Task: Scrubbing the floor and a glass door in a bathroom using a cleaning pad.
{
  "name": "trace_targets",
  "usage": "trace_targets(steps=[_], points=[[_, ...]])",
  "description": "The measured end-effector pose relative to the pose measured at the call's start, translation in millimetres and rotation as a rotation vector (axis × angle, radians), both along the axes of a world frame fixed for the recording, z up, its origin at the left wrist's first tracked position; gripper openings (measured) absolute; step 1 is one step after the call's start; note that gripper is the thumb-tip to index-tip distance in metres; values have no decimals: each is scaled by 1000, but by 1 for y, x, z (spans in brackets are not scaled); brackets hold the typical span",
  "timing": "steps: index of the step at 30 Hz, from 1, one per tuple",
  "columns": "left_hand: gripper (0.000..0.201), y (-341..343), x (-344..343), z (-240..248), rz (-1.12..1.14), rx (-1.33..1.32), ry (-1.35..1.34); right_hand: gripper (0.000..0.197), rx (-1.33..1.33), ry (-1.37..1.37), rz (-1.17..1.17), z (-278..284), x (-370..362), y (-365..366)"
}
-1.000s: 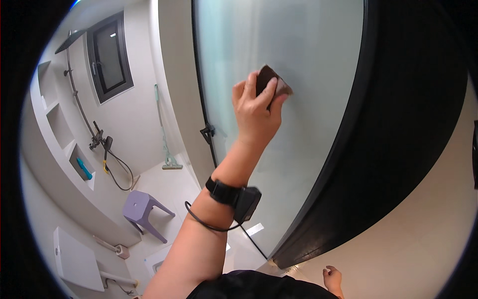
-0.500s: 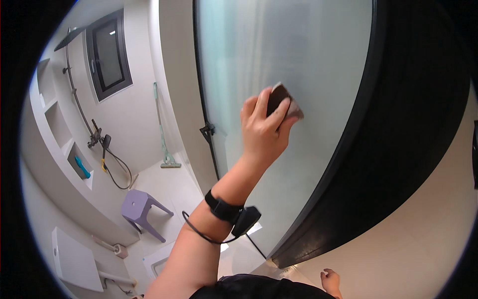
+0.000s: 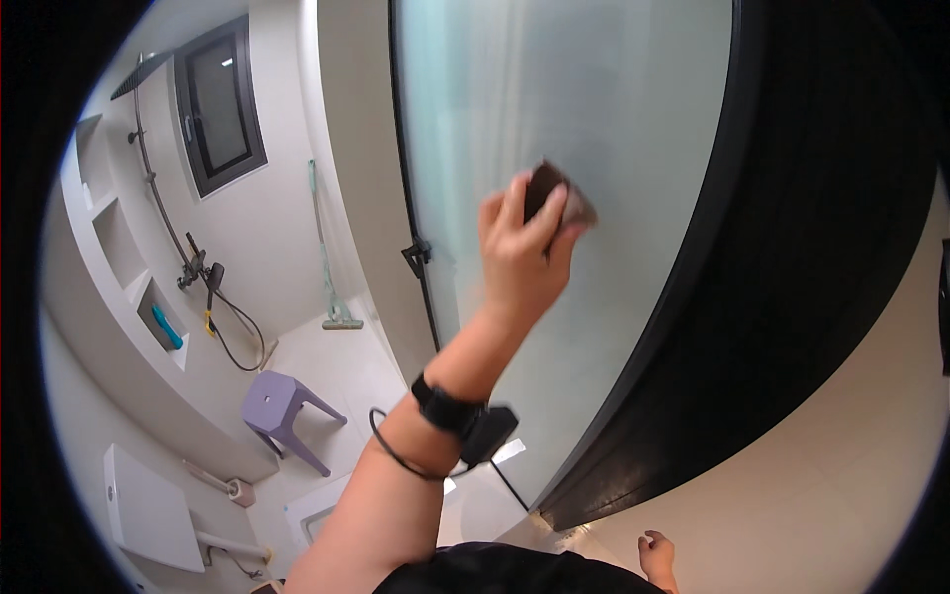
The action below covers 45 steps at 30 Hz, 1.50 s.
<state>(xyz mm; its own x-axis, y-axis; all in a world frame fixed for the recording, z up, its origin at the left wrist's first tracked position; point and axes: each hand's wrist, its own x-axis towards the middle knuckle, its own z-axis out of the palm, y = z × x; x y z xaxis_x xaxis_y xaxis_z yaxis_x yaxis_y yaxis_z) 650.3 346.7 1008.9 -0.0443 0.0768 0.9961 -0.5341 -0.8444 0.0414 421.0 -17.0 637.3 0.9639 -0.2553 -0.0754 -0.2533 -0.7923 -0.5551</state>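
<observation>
A frosted glass door panel (image 3: 633,327) in a black frame stands before me. My left hand (image 3: 520,233) is raised to it, its fingers wrapped round a brown sponge (image 3: 572,208) that has a dark face and a paler edge. The sponge is on or very close to the glass; contact itself is hard to make out. A black strap with a small black device (image 3: 490,434) sits on my left forearm, with a cable looping from it. Low on the right hangs my right hand (image 3: 656,554), fingers loosely bent and apart, with nothing visible in it.
A black door handle (image 3: 416,258) juts from the frame's left side. Further left are a purple stool (image 3: 272,396), a green mop (image 3: 341,324), a shower set (image 3: 198,267), wall niches (image 3: 119,238) and a white toilet tank (image 3: 148,510). A black panel (image 3: 811,247) curves along the right.
My left hand and the sponge have shifted slightly up and left across the glass, and the sponge has tilted a little. My right hand stays where it was.
</observation>
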Motion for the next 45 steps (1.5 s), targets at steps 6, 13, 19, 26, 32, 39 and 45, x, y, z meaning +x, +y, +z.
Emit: trace_targets(steps=[6, 13, 19, 26, 32, 39, 45], points=[[31, 4, 3, 34, 18, -47, -29, 28, -24, 44, 46, 10, 3, 7], [33, -2, -17, -34, -99, -3, 49, 29, -48, 69, 54, 9, -1, 5], [29, -1, 5, 47, 20, -60, -29, 30, -46, 70, 76, 16, 6, 7], [30, 46, -57, -163, 43, 20, 802, 31, 28, 57, 298, 9, 34, 17], [47, 84, -217, -290, -345, -1311, 1156, 29, 293, 246, 524, -6, 62, 66], [49, -2, -414, -284, -377, -1895, 690, 24, 414, 366, 996, -54, 90, 93], [43, -83, -563, -264, -216, -1981, 206, 20, 488, 594, 1226, -103, 80, 115]])
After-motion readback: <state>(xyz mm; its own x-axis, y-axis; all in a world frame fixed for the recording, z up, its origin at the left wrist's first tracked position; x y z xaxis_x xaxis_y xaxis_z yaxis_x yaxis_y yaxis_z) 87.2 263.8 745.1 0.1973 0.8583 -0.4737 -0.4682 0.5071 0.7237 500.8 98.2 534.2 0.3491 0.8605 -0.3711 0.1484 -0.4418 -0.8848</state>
